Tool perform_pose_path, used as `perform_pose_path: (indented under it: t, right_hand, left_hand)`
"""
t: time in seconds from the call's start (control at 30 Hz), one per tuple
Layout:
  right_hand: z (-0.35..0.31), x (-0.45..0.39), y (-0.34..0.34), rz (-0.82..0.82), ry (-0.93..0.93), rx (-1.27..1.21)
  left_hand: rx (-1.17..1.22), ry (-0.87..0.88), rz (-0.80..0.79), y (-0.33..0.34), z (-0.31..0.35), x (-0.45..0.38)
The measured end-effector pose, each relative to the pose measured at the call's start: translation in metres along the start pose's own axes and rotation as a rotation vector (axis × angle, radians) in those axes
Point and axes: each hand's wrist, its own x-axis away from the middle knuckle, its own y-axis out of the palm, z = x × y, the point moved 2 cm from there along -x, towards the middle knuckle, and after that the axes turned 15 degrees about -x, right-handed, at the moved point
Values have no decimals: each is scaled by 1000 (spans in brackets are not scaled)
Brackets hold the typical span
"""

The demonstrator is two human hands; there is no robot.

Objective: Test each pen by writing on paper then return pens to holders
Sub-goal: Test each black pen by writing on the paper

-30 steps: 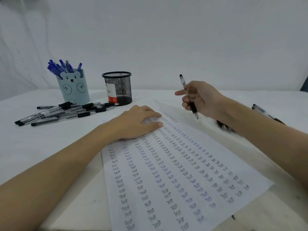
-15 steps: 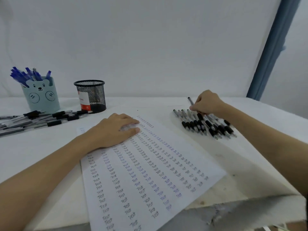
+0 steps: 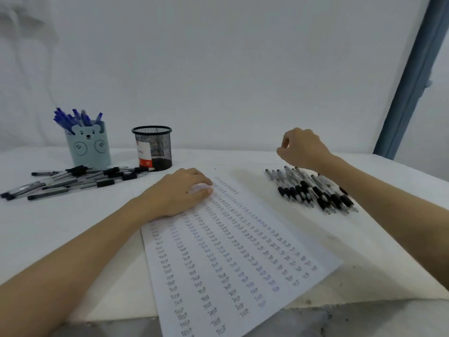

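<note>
A plain white wall backs a white worktop (image 3: 60,227), with a blue-grey post (image 3: 410,76) rising at 2 o'clock. In the middle lies the paper (image 3: 233,259), angled and running off the near edge at 6 o'clock, filled with columns of the handwritten word "Test".

The left hand (image 3: 181,192) rests palm down on the paper's top left corner, fingers (image 3: 204,188) straight and flat on the sheet — it holds nothing.

The right hand (image 3: 302,148) hovers at 2 o'clock above the far end of a row of black pens (image 3: 313,190), which lie side by side just right of the paper. Its fingers are curled, thumb and forefinger drawn close together; whether they pinch anything I cannot tell.

At 10 o'clock stands a bear cup (image 3: 88,145), pale blue, packed with blue pens (image 3: 73,117). Just to its right is a black mesh cup (image 3: 153,148) with a red-and-white label; no pens show above its rim. In front of both cups, at 9 o'clock, a loose heap of grey pens (image 3: 73,180) with black caps is strewn across the worktop — well apart from the black row.
</note>
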Motion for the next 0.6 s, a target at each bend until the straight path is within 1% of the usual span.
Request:
perform_pose_path:
  t: [0.1, 0.17, 0.23, 0.3, 0.43, 0.5, 0.6]
  right_hand:
    - [-47, -1, 4, -48, -145, 1]
    - [-87, -2, 17, -140, -253, -35]
    - [-125, 1, 38, -240, -357, -61]
    - [-162, 8, 66, -325, -462, -60]
    - [-217, 33, 126, -489, -645, -63]
    - [-239, 45, 154, -528, -723, -22]
    - [-258, 58, 183, -514, -827, 129]
  left_hand:
    - [16, -61, 72, -20, -11, 11]
    - [49, -128, 113, -31, -27, 30]
    - [25, -191, 129, -38, -46, 56]
    - [-29, -255, 109, -42, -66, 87]
    - [-71, -367, 124, -51, -97, 143]
    - [-74, -435, 140, -54, -110, 166]
    - [-41, -501, 204, -55, -121, 185]
